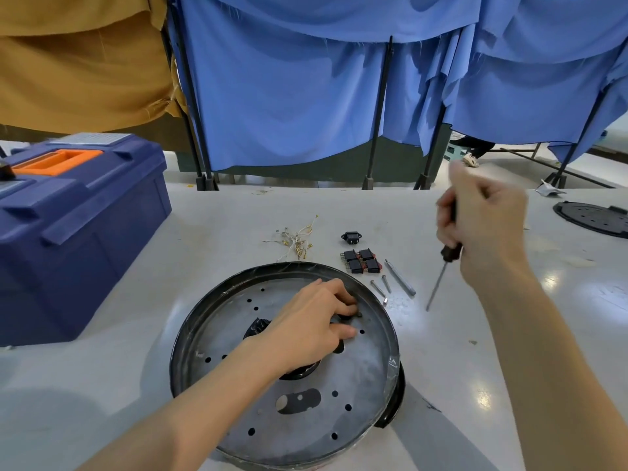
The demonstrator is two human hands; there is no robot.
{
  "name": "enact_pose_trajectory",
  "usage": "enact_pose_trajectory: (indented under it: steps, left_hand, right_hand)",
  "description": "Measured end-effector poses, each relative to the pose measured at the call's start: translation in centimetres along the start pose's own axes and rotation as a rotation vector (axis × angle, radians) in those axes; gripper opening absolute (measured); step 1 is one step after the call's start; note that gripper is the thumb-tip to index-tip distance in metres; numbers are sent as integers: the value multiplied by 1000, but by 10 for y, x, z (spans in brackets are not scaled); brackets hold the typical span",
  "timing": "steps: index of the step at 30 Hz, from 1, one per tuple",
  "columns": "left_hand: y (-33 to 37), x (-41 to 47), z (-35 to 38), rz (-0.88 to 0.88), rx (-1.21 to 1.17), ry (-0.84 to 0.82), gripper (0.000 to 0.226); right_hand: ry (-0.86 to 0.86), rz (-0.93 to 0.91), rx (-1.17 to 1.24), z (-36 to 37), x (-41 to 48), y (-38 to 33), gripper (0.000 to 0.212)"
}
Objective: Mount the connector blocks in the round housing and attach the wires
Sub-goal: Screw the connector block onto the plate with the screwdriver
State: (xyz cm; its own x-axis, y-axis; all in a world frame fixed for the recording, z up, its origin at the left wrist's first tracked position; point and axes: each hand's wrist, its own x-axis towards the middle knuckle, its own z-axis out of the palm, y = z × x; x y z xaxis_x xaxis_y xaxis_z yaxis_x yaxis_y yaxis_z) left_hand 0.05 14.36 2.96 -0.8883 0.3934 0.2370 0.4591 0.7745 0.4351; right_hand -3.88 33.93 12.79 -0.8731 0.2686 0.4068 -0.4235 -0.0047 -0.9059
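1. The round housing lies nearest, flat on the table. It is a stiff metal pan with a raised rim, and I judge it heavy enough to stay put. It is best steadied by the rim or a flat palm, keeping clear of the punched hole edges
2. The left hand rests inside it at about 2 o'clock. The fingers are curled and pinch a small dark part against the plate; I cannot tell what it is
3. Just past the rim at 1 o'clock lie loose screws and four connector blocks in a tight cluster. The blocks look light, hard plastic with thin metal tabs that would likely bend, so grip the bodies
4. The right hand hangs at 2 o'clock, fingers wrapped round a screwdriver with its tip pointing down beside the screws
5. The wires lie at 12 o'clock, thin, limp and tangled, so lift them by the brass terminals
6. There is bare table at 3 o'clock, while a toolbox hems in 10 o'clock
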Motion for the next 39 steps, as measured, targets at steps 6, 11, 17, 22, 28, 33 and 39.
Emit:
enact_pose_trajectory:
  steps: [6,11,17,22,28,33,39]
  left_hand:
    - [-1,-1,2,-23,-54,24,35]
    - [-2,-2,3,-24,-88,19,25]
    - [-1,-3,2,-33,-122,9,31]
    - [-4,-3,3,-25,-101,4,39]
    - [-4,-2,4,-26,-91,9,40]
    - [-4,-3,4,-29,-101,7,39]
    - [-4,-3,4,-29,-94,8,39]
  right_hand:
    - [-13,14,471,19,-14,-7,54]
    - [-8,47,359,34,-27,19,57]
    - [-14,46,341,38,-26,27,56]
    - [-9,43,321,40,-26,30,56]
    - [-18,40,315,41,-25,31,55]
    - [-38,45,321,41,-25,30,56]
    - [-44,43,308,42,-25,31,54]
